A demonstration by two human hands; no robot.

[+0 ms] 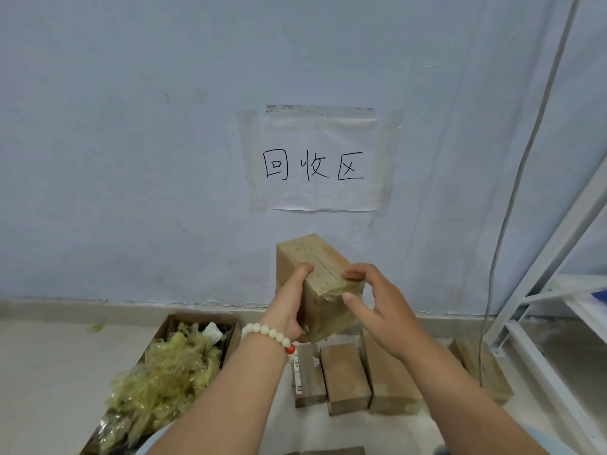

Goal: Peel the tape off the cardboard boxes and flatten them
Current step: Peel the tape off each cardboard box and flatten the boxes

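Fingers do all the work here. Our left hand (289, 310), a bead bracelet (269, 333) at its wrist, curls round the left side of the cardboard box (325, 310), thumb on top, and holds it up in the air before us. Our right hand (384, 310) pinches the box's near top corner between bent forefinger and thumb, just where the glossy tape (348, 287) wraps over. We cannot tell whether an end is lifted.

Pulled at a sharp angle, the tape could tear into slivers. A hard tug against a one-handed hold could twist the box free, down onto the taped boxes (345, 376) on the floor. To their left the carton (200, 318) of peeled tape (164, 382) is heaped, so a fresh strip may slide off. Beyond, a paper sign (323, 162) hangs on the wall.
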